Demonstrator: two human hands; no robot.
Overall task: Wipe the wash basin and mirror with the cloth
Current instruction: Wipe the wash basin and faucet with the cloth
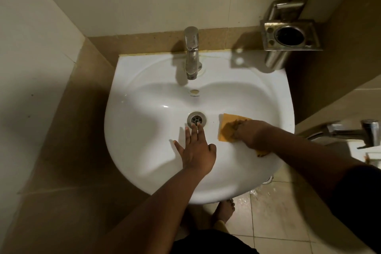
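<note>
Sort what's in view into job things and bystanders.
Job: wash basin, orange cloth under the right hand, left hand flat by the drain.
Bystanders: tap, steel wall holder, hose tap.

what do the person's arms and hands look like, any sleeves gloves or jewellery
Both forearms are bare from wrist to past the elbow. The left hand and right hand wear no gloves, and no rings, watch or bracelet show. A dark short sleeve covers the right upper arm at the frame's edge. No left sleeve is in view.
</note>
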